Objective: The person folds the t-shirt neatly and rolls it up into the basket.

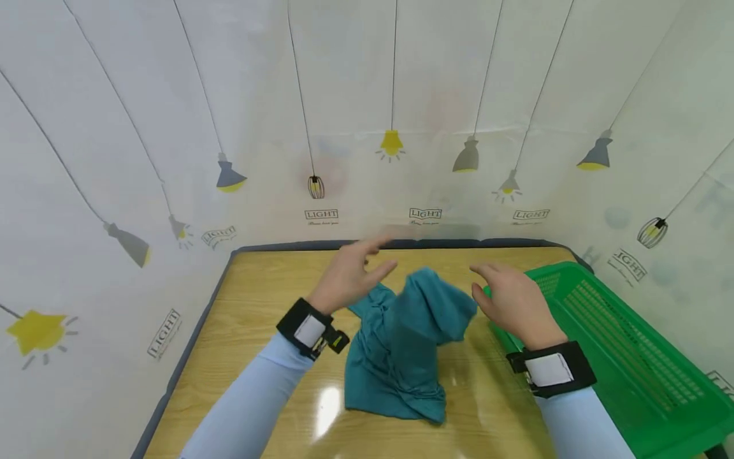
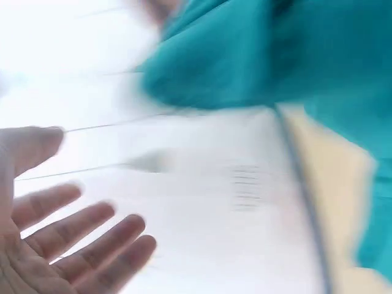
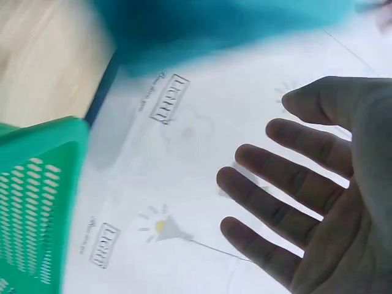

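A teal cloth garment [image 1: 401, 350] lies bunched on the wooden table, its upper part standing up in a fold between the two hands. To the left of that fold is my left hand [image 1: 350, 274], raised with the fingers apart and nothing held. My right hand [image 1: 513, 303] hovers on the other side, beside the basket's near corner, also holding nothing. Both wrist views show spread fingers, with a gap between the left hand [image 2: 79, 239] and the blurred cloth [image 2: 214, 61], and likewise between the right hand [image 3: 300, 190] and the cloth [image 3: 220, 30].
A green plastic basket [image 1: 602, 357] with perforated sides stands at the table's right. The wooden tabletop [image 1: 264, 287] has a dark edge at the back and left. A white sheet [image 1: 355, 76] printed with hanging lamps surrounds the table.
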A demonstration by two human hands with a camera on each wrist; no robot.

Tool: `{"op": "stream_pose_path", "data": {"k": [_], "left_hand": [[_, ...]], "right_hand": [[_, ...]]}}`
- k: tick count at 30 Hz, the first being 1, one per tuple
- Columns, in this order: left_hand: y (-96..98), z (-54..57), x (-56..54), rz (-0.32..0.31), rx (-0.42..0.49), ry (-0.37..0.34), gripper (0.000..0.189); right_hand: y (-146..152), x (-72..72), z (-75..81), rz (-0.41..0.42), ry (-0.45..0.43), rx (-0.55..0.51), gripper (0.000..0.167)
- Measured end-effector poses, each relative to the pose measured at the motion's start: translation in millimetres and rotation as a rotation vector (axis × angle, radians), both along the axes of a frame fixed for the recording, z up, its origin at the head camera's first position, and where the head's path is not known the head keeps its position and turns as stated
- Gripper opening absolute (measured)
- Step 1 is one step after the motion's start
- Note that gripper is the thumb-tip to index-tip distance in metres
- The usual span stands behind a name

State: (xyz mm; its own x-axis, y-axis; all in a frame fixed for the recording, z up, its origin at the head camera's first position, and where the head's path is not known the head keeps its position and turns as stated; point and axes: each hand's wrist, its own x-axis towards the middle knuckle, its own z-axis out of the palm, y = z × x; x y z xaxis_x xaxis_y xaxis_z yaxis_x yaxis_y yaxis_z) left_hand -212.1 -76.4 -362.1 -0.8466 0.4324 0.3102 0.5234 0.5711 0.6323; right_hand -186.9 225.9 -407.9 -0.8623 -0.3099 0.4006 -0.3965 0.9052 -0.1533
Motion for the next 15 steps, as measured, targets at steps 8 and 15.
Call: {"op": "stream_pose_path", "data": {"k": [8,15], "left_hand": [[-4.3,-121.8,50.0,-0.114,-0.44,-0.014,0.013],[-0.5,-154.7,61.5,-0.181,-0.571,-0.079,0.014]], "right_hand": [[-5.7,2.9,-30.3,-0.029,-0.196,0.056,0.036],[-28.0,9.8,-65.2,-0.013,-0.369,0.105,0.022]]}}
